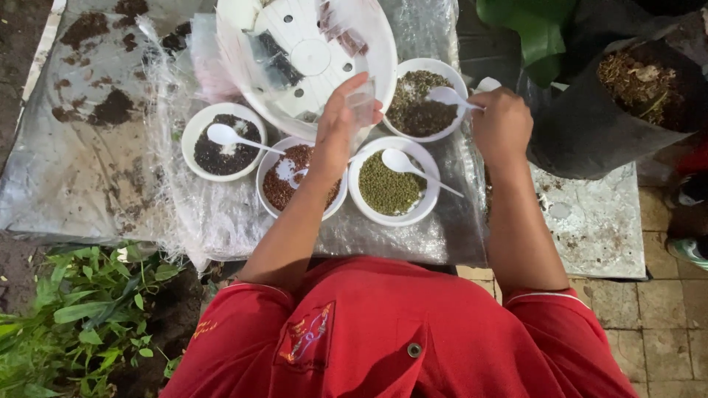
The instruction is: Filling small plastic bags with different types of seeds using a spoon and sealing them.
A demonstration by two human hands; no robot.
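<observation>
A small clear plastic bag point(363, 103) is pinched between the thumb and fingertips of the left hand point(335, 136), held above the bowl of reddish-brown seeds point(284, 188). The right hand point(501, 121) is closed around the handle of a white spoon point(448, 96), whose scoop is laid in the bowl of dark mixed seeds point(420, 110) on the counter point(590, 228).
</observation>
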